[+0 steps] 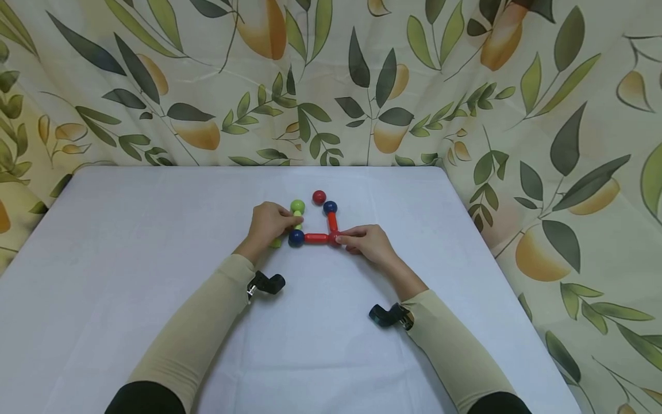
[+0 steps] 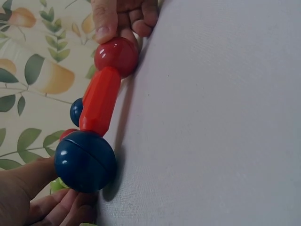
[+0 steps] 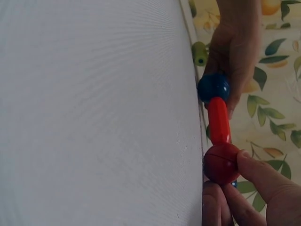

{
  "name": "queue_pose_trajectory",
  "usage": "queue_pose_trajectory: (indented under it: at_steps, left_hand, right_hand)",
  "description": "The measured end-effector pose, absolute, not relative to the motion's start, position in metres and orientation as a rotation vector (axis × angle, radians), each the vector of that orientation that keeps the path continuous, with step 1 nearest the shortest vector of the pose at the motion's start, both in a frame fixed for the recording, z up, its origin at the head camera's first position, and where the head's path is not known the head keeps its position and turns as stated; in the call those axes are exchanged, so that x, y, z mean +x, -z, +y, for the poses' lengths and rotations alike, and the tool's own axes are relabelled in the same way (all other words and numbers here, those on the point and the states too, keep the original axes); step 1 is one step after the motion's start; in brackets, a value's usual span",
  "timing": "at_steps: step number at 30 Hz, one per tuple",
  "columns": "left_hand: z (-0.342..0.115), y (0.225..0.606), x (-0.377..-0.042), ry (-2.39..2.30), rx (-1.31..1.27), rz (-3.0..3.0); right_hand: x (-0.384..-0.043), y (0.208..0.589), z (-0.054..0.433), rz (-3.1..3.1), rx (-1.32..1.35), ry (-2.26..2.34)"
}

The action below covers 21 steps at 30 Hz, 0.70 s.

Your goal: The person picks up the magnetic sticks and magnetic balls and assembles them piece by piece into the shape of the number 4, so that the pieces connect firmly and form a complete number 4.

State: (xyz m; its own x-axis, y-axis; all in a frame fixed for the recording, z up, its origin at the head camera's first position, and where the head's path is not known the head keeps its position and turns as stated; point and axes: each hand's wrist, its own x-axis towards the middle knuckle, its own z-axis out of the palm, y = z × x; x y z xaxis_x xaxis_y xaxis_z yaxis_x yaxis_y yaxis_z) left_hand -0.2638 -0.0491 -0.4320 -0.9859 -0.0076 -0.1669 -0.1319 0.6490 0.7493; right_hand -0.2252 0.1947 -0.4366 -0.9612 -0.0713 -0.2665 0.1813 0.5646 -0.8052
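A U-shaped chain of toy balls and rods lies on the white table. On its left side, my left hand [image 1: 266, 225] pinches a light green rod [image 1: 297, 226] between a green ball [image 1: 297, 206] and a blue ball [image 1: 296, 238]. From that blue ball a red rod [image 1: 316, 238] runs to a red ball [image 1: 334, 238], which my right hand [image 1: 373, 246] holds between thumb and fingers [image 3: 263, 175]. A second red rod [image 1: 332, 222] leads away from it to another blue ball [image 1: 330, 207]. The left hand partly hides the green rod.
A separate red ball [image 1: 319, 197] sits near the far blue ball. Beside the left hand lies a loose green rod [image 3: 200, 54], partly covered in the head view. The white table [image 1: 155, 241] meets a leaf-and-fruit patterned cloth [image 1: 372, 86] at the back and right.
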Motion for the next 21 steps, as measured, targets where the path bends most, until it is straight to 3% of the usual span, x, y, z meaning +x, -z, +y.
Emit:
queue_pose_trajectory:
  at_steps: [21]
  left_hand:
    - [-0.114, 0.425, -0.238, -0.985, 0.373, 2.784]
  right_hand:
    - [-0.224, 0.437, 0.196, 2.522, 0.066, 1.382]
